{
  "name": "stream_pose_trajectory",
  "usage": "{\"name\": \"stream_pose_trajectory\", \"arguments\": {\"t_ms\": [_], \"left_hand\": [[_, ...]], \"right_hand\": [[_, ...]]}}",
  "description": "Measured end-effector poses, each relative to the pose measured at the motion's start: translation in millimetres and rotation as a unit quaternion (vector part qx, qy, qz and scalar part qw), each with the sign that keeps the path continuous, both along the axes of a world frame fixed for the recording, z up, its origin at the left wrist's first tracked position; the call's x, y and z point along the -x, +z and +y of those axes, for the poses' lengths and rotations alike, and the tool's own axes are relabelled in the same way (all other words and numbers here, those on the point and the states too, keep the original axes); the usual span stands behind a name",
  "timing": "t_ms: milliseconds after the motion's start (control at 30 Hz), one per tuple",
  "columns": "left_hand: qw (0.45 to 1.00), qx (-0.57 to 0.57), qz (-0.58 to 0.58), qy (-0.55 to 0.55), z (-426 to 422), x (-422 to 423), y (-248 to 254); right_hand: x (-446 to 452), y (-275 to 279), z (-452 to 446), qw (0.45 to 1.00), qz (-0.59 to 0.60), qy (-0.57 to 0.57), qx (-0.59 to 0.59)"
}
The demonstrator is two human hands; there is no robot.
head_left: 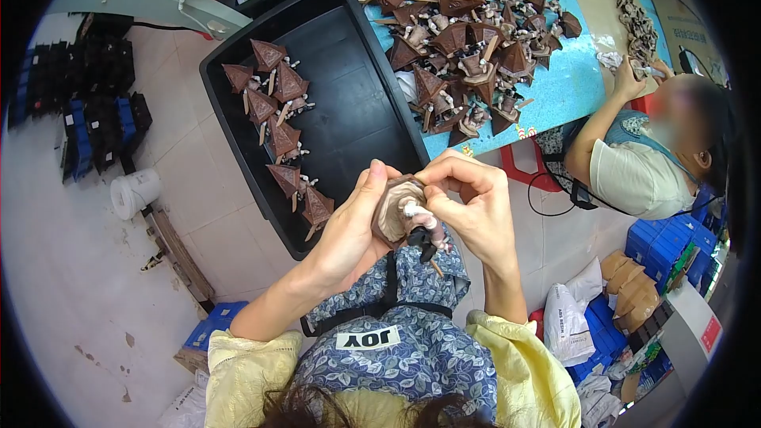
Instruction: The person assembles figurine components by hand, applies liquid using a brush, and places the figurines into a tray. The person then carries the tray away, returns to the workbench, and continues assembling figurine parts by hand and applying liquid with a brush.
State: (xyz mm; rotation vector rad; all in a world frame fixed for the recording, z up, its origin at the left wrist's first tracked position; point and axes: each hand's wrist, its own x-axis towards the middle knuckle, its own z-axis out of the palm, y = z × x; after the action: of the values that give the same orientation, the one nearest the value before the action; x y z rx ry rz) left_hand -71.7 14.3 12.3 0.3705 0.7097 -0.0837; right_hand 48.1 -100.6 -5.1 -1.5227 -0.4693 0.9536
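Between my two hands, above my lap, is a small figurine (424,226) with a brown base and a pale figure with black legs or boots. My left hand (357,226) is closed around the base from the left side. The fingers of my right hand (476,202) pinch its upper right edge, thumb near the pale figure. A thin wooden-looking stick pokes out below the piece. Just beyond my hands stands a black tray (349,103), with several brown figurines (284,139) lying along its left side.
A heap of similar brown figurines (468,40) covers a blue-topped table (555,103). A co-worker (650,150) sits at the right, hands on a small piece. White bucket (135,192) and stacked blue-black crates (95,103) stand left; blue crates (674,246) and white sacks (569,321) lie right.
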Motion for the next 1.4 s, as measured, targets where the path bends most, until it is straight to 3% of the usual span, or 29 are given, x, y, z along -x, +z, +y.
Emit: {"name": "stream_pose_trajectory", "arguments": {"t_ms": [133, 233, 600, 767, 867, 933, 1067, 1233, 1400], "left_hand": [[0.999, 0.028, 0.041, 0.021, 4, -3, 5], [0.997, 0.065, 0.039, 0.004, 6, -3, 6], [0.996, 0.030, -0.080, -0.022, 2, -1, 4], [0.997, 0.040, -0.067, -0.009, -1, 7, 5], [0.993, 0.074, -0.080, 0.044, -3, 6, 7], [0.988, 0.060, -0.112, 0.085, -2, 2, 9], [0.983, -0.050, -0.147, 0.095, 0, 4, 18], [0.970, -0.054, -0.214, 0.097, -1, 9, 28], [0.973, -0.071, -0.190, 0.107, -4, 18, 39]], "right_hand": [[6, -2, -5, 0.989, 0.129, -0.036, -0.064], [8, 2, -11, 0.986, 0.146, -0.047, -0.067], [11, 12, -15, 0.992, 0.080, -0.058, -0.081], [13, 10, -20, 0.994, 0.046, -0.042, -0.088], [17, 23, -16, 0.986, 0.114, -0.103, -0.062], [20, 17, -17, 0.984, -0.078, -0.129, -0.095], [24, 45, -23, 0.946, -0.294, -0.070, -0.119], [39, 61, -20, 0.877, -0.469, -0.044, -0.097], [62, 69, -13, 0.854, -0.504, -0.053, -0.117]]}}
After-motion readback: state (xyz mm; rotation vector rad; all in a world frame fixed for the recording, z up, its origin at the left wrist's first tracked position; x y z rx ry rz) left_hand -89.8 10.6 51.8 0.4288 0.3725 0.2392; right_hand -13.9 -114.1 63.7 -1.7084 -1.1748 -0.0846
